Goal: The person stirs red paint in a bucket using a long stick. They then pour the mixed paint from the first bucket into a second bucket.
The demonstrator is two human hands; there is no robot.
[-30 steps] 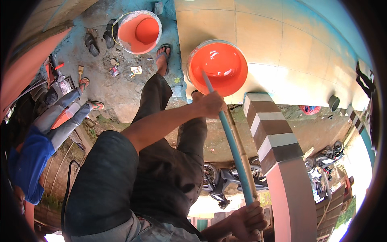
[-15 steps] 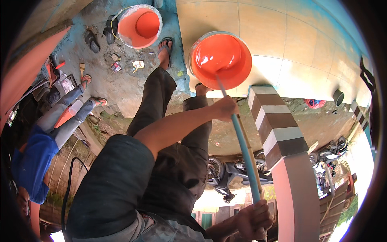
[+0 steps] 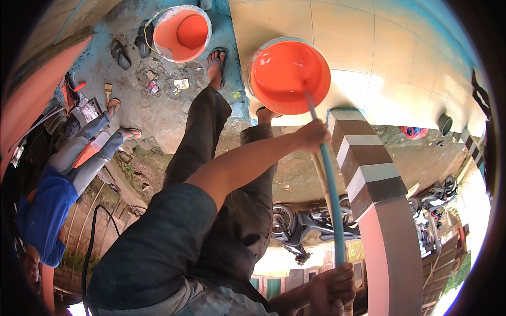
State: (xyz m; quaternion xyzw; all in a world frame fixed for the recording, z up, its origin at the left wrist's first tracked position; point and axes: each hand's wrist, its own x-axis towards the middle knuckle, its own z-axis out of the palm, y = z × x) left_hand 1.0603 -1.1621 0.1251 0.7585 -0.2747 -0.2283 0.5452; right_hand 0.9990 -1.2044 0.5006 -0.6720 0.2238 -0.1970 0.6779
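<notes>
A long blue-green pole (image 3: 334,210) slants down into a bucket of orange-red paint (image 3: 289,76), its far end dipped in the paint near the rim closest to me. My left hand (image 3: 313,135) is wrapped round the pole's upper stretch, just short of the bucket. Lower down, my right hand (image 3: 332,287) grips the near end with curled fingers. A thin bamboo stick (image 3: 321,181) runs close beside the pole; whether either hand also holds it I cannot tell. What is on the dipped tip is hidden by paint.
A second paint-coated bucket (image 3: 182,34) stands at the far left, beside dark sandals (image 3: 121,55). Right of my hands rises a striped pillar (image 3: 369,158). Motorcycles (image 3: 311,226) are parked beyond. A person in a blue shirt (image 3: 47,210) is at the left. The paint bucket rests on beige tiles (image 3: 342,31).
The pole's dipped end and my left hand have shifted to the right, so the pole stands steeper. My right hand has barely moved.
</notes>
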